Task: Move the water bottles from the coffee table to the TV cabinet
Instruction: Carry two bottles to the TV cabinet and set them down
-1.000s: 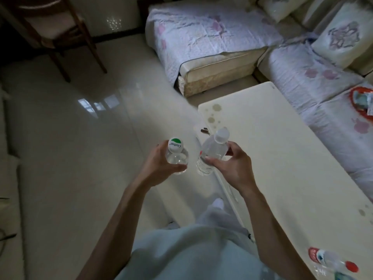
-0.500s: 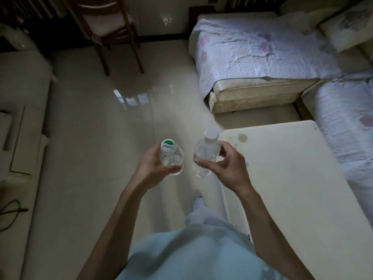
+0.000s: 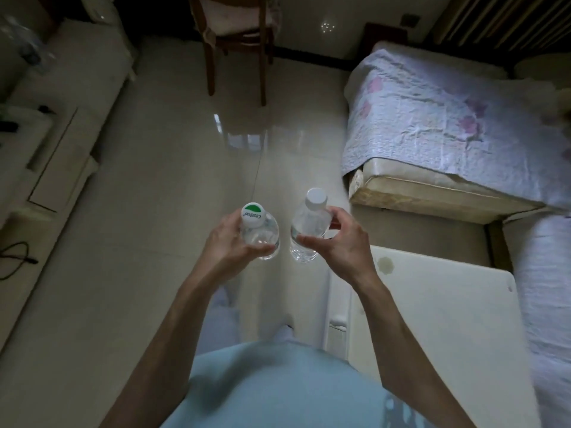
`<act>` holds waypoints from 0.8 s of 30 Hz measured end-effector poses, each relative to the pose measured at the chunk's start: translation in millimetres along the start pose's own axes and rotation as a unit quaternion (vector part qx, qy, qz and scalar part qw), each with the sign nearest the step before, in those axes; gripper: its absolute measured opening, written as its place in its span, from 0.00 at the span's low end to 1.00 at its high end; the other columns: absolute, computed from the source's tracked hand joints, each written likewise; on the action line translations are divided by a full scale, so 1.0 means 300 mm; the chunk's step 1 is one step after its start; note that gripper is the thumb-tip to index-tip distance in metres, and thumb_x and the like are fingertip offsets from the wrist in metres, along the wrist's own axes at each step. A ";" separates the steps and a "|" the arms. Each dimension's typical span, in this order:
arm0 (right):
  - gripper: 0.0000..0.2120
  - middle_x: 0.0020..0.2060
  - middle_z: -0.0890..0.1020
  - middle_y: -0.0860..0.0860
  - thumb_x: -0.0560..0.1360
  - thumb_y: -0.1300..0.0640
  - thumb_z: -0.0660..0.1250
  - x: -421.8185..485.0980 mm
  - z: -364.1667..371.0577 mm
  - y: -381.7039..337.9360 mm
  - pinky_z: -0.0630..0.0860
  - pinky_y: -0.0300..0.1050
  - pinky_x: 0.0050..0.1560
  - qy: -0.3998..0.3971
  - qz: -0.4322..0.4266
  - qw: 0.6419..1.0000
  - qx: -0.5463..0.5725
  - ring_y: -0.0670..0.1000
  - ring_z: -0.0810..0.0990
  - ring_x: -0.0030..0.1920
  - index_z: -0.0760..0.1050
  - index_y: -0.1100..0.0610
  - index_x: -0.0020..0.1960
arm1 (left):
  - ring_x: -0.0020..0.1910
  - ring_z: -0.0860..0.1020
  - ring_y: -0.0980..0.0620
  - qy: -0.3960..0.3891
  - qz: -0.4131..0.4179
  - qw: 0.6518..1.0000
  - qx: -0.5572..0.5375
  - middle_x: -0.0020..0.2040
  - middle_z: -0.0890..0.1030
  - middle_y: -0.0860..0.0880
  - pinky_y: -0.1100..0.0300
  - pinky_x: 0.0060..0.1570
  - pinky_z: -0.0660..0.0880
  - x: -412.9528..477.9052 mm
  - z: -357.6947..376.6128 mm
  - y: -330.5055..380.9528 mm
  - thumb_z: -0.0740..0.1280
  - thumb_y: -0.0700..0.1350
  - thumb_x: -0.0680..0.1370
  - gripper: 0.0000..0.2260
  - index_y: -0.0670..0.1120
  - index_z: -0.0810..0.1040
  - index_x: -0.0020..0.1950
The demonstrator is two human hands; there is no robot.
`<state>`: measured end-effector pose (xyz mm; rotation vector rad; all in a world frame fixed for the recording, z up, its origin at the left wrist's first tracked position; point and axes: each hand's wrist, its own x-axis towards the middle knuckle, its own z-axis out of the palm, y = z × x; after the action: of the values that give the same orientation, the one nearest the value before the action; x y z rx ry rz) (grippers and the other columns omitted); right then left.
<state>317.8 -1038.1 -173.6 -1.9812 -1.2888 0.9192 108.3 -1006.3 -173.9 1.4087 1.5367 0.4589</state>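
Note:
My left hand [image 3: 227,239] grips a clear water bottle with a green-and-white cap [image 3: 258,227], held upright over the tiled floor. My right hand [image 3: 343,242] grips a second clear water bottle with a plain white cap [image 3: 309,223], tilted slightly left. The two bottles hang side by side, a small gap between them. The cream coffee table [image 3: 438,319] lies at the lower right, its near corner just under my right wrist. The pale TV cabinet [image 3: 61,125] runs along the left edge of the view.
A wooden chair [image 3: 238,32] stands at the far end of the glossy floor. A sofa under a floral cover [image 3: 438,125] fills the right side. A black cable [image 3: 15,257] lies by the cabinet. Open floor stretches between cabinet and table.
The view has swung left: the coffee table and sofa slid right, the TV cabinet came into view. Both hands keep their bottles in front of me.

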 end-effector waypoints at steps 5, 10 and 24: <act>0.31 0.52 0.83 0.45 0.60 0.45 0.80 0.167 0.117 -0.107 0.78 0.47 0.55 -0.021 0.003 1.000 -0.001 0.45 0.80 0.52 0.76 0.49 0.60 | 0.52 0.79 0.52 0.035 -0.033 0.999 -0.004 0.52 0.82 0.52 0.53 0.54 0.77 0.169 -0.130 -0.044 0.76 0.60 0.57 0.29 0.55 0.79 0.56; 0.31 0.51 0.83 0.44 0.59 0.43 0.80 0.358 0.239 -0.254 0.78 0.45 0.54 -0.008 0.006 1.000 -0.009 0.42 0.80 0.51 0.76 0.50 0.60 | 0.53 0.78 0.49 0.033 -0.031 0.999 -0.001 0.53 0.81 0.49 0.49 0.56 0.76 0.388 -0.301 -0.056 0.78 0.54 0.61 0.25 0.53 0.78 0.56; 0.34 0.49 0.83 0.44 0.58 0.40 0.78 0.847 0.436 -0.653 0.80 0.50 0.53 0.030 0.009 1.000 -0.001 0.40 0.80 0.51 0.75 0.51 0.60 | 0.53 0.78 0.49 0.036 0.020 0.999 -0.008 0.54 0.77 0.50 0.47 0.56 0.76 0.944 -0.717 0.027 0.79 0.54 0.61 0.25 0.53 0.77 0.56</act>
<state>184.7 -718.7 -154.5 -2.0100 -1.2417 0.8605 -27.2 -677.4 -178.5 1.4254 1.5612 0.5493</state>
